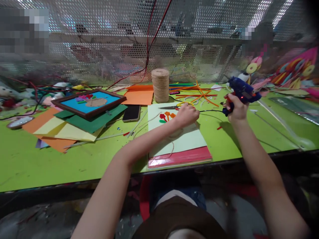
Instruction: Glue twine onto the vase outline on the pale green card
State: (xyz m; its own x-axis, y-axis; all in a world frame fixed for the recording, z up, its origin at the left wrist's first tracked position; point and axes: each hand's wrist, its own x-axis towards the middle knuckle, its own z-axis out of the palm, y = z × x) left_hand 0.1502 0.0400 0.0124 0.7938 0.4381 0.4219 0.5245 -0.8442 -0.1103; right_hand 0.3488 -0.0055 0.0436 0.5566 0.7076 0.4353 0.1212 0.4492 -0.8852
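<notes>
In my right hand (238, 108) is a dark blue hot glue gun (241, 89), held up above the right part of the table with a small red light showing on it. My left hand (188, 114) is closed over the upper right of a pale sheet of paper (185, 142); what its fingers hold, if anything, is hidden. Just beyond it lie scissors (168, 107) with yellow handles. Red and orange fuzzy flowers (167, 116) sit on the sheet, and a loop of twine (171, 151) lies nearer me. A black cord (211, 111) runs between my hands.
A twine spool (160, 86) stands behind the paper, beside pipe cleaners (199, 94). To the left, a framed picture (87, 101) rests on coloured paper sheets (97, 121), with a phone (131, 113) alongside. A perforated metal screen (112, 49) closes off the back.
</notes>
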